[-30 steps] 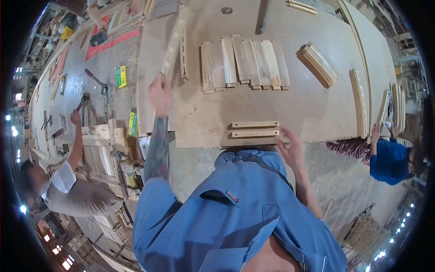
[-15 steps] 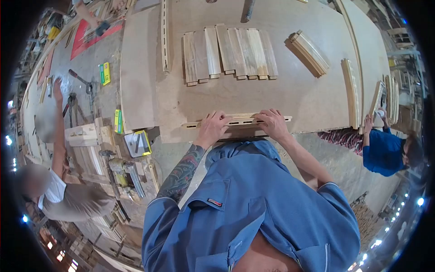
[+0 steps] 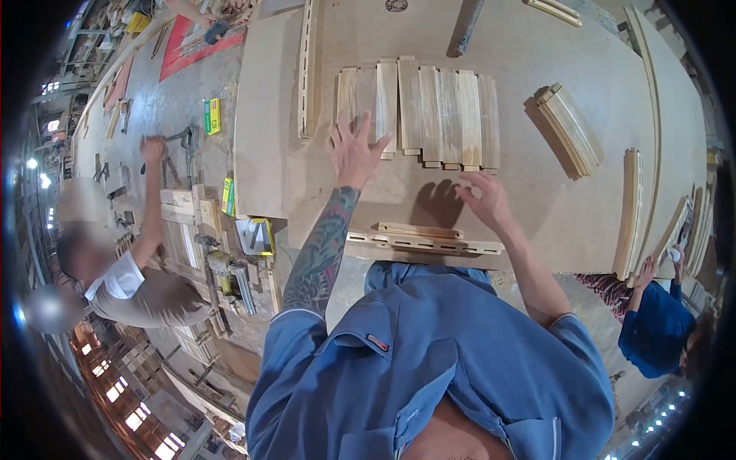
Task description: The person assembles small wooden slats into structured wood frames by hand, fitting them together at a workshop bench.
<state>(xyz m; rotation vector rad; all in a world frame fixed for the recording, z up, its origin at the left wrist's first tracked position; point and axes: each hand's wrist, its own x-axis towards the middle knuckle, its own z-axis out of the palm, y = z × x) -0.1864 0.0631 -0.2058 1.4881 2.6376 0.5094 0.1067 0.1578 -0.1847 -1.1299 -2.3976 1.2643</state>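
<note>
My left hand is spread over the lower left end of a row of wooden slats, with its fingertips overlapping the leftmost pieces. Just below the right end of that row is my right hand, fingers bent and apart, holding nothing. Along the near table edge lies a slotted wooden rail. One short slat rests lengthwise against the rail's far side. The slats stand side by side with uneven ends.
A stack of slats lies to the right, near a long strip. Another slotted rail runs up the left side, and a metal bar lies at the back. One person works at left, another in blue at right.
Both hands have left the slotted rail and short slat at the near edge and reached forward to the row of slats. The view has shifted too.
</note>
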